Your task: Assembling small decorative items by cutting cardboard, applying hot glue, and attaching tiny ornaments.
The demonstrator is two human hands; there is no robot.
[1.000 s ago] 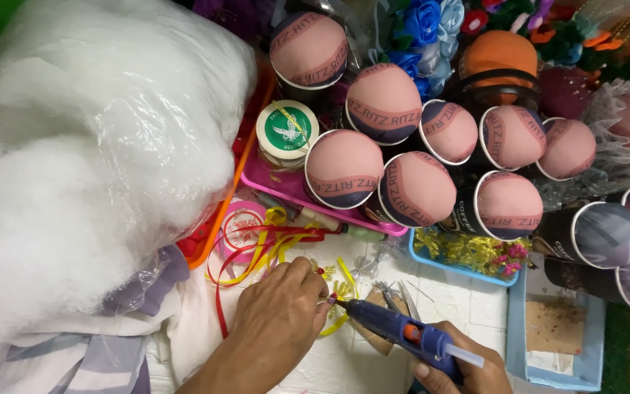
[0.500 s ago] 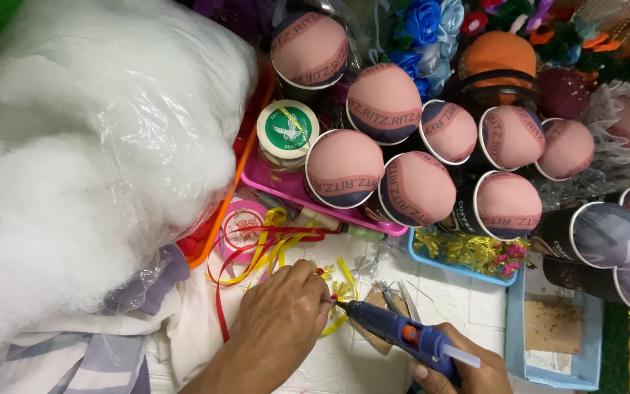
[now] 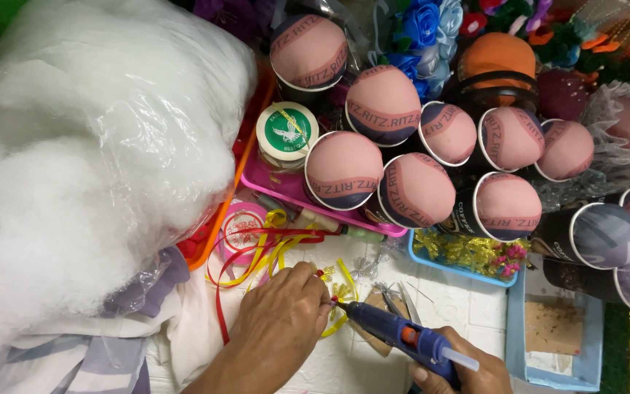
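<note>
At the near edge of the white tabletop (image 3: 468, 299), the left hand (image 3: 282, 321) is curled into a pinch around a small gold and yellow ribbon ornament (image 3: 338, 293), its fingertips closed on the piece so that it stays put against the surface. The right hand (image 3: 468, 372) is wrapped around the grip of a blue glue gun (image 3: 395, 330), and the gun lies low and angled so that its nozzle meets the ornament right at the left fingertips; holding the piece that close to the tip keeps the join steady and in plain sight. A clear glue stick juts from the back of the gun, over the right hand.

Loose red and yellow ribbons (image 3: 257, 252) trail from beside the left hand toward a pink ribbon spool (image 3: 242, 228), near enough to draw from. Behind them a pink tray (image 3: 286, 191) carries a round tin with a green and white lid (image 3: 287, 130), and rows of paper cups topped with pink stuffed domes (image 3: 344, 169) are tilted toward the person, which shows their tops. A blue tray of gold trimmings (image 3: 468, 252) sits just beyond the gun. A large bag of white stuffing (image 3: 89, 146) fills the left side, pushed clear of the working spot.
</note>
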